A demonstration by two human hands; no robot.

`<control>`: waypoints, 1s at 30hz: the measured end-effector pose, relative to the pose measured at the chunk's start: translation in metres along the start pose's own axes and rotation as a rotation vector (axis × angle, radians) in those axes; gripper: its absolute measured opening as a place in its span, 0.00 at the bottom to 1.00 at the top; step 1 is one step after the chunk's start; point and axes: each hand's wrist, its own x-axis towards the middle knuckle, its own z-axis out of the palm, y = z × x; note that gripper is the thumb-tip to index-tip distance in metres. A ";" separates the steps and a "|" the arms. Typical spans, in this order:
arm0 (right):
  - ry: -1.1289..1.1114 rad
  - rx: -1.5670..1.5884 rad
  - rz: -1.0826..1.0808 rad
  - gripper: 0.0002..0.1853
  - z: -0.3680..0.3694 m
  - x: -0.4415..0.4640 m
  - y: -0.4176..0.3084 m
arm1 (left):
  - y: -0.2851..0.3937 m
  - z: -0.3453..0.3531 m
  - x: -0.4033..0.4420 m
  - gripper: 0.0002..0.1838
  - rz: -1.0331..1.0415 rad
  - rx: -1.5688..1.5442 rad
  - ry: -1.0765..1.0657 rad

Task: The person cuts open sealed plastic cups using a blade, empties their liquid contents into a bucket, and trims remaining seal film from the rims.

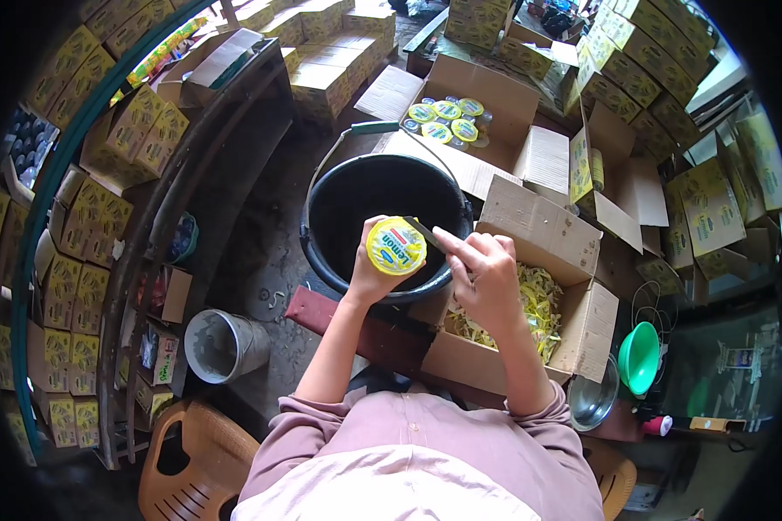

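My left hand (367, 280) is wrapped round a small tub (396, 246), whose yellow-and-white lid reads "Lemon". The lid faces up towards me. In my right hand (491, 278) is a knife (423, 231), its dark blade at the upper right edge of the lid; whether it cuts in, I cannot tell. Both hands are over the near side of a large black bucket (314, 252) with a raised wire handle. To the right of it, below my right forearm, a cardboard box (584, 334) holds yellow strips (540, 304).
Beyond the bucket, an open carton (487, 85) contains several lidded tubs (446, 109). A grey bucket (226, 346) stands on the floor at left, near a brown chair (195, 464). At right are a green bowl (639, 358) and a metal bowl (596, 401). Yellow cartons (321, 78) are stacked around.
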 end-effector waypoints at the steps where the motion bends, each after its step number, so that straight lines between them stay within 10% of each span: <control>1: -0.019 0.016 0.012 0.21 0.002 0.001 0.001 | -0.003 0.001 0.000 0.36 -0.010 0.010 0.013; 30: -0.132 0.089 -0.064 0.19 0.032 0.004 -0.001 | -0.013 -0.001 0.000 0.35 -0.036 0.097 0.088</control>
